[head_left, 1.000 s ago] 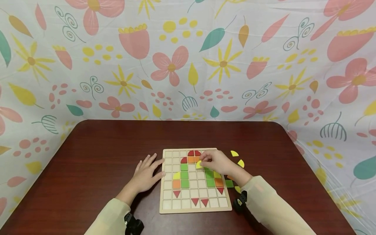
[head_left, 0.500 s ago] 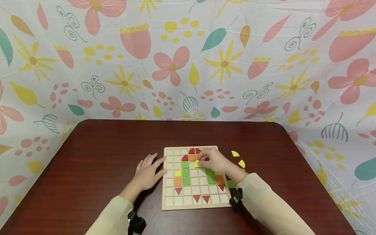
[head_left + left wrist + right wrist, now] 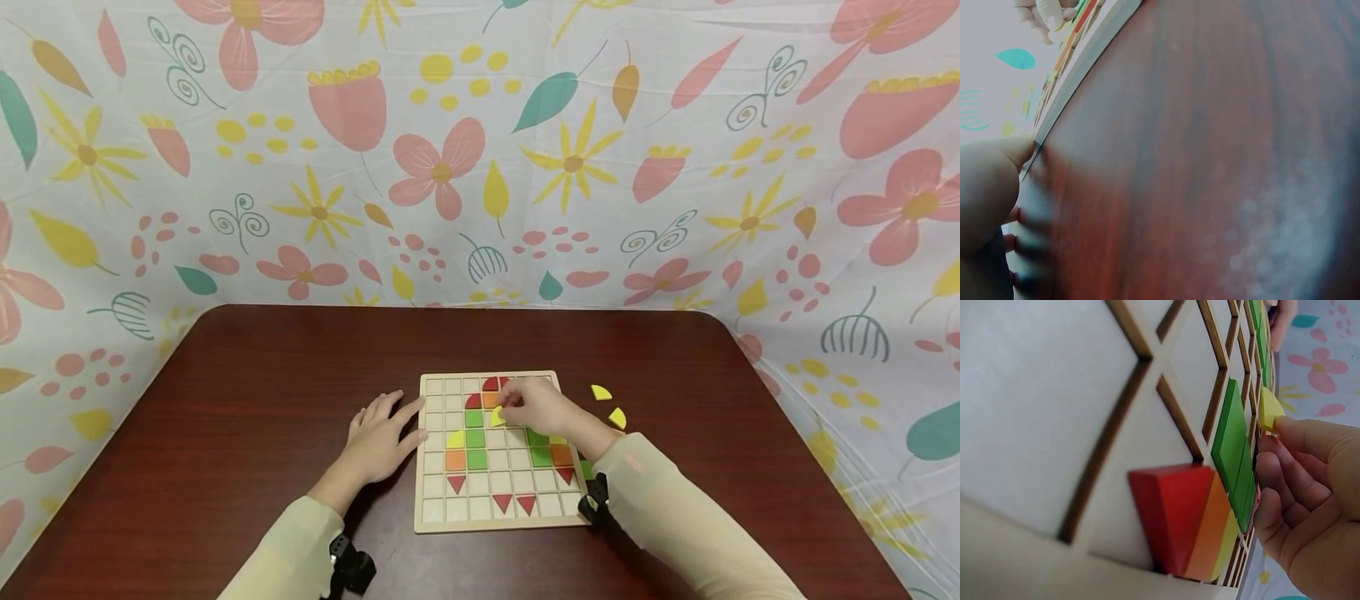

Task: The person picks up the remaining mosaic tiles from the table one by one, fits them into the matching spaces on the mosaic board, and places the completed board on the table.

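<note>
My right hand is pinching a yellow quarter-circle tile, likely light, rigid, best edge-held, over the grid board, twelve o'clock of centre. My spread left hand is touching its nine-o'clock rim.

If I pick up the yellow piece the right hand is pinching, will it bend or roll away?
The yellow piece is probably stiff: it shows no bend where the right hand pinches it. It's likely light, being small beside that hand. With its flat face down, it should slide rather than roll.
</note>
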`<state>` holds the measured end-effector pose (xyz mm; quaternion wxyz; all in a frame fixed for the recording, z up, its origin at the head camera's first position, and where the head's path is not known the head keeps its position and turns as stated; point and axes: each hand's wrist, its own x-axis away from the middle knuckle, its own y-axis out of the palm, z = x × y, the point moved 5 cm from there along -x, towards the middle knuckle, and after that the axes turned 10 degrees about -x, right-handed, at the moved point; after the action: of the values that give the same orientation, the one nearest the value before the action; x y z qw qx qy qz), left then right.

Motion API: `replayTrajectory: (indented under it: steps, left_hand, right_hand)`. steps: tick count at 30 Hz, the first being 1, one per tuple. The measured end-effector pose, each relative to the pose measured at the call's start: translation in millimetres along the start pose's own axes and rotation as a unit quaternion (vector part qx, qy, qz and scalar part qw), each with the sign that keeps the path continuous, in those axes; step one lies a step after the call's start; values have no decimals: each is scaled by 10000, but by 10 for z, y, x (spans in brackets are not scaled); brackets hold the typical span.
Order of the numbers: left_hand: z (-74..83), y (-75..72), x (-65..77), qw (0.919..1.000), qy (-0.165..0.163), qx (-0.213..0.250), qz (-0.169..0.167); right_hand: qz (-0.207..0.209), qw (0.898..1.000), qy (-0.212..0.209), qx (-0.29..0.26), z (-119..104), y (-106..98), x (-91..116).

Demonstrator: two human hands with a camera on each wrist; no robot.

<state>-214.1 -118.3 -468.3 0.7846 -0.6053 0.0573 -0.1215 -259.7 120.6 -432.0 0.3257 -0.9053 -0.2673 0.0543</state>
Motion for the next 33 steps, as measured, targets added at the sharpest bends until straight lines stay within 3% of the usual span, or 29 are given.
replayTrajectory:
  steps: [11, 22, 33]
  left_hand:
    - [12, -11, 8, 10000, -3, 4, -15]
    - [14, -27, 9, 10000, -23, 19, 6]
    - [7, -8, 16, 10000, -23, 88, 15]
  right_hand:
    - [-64, 9994, -53, 333, -28, 31, -4]
    - [42, 9994, 297, 144, 16, -43, 30]
    - [192, 9994, 133, 263, 98, -124, 108]
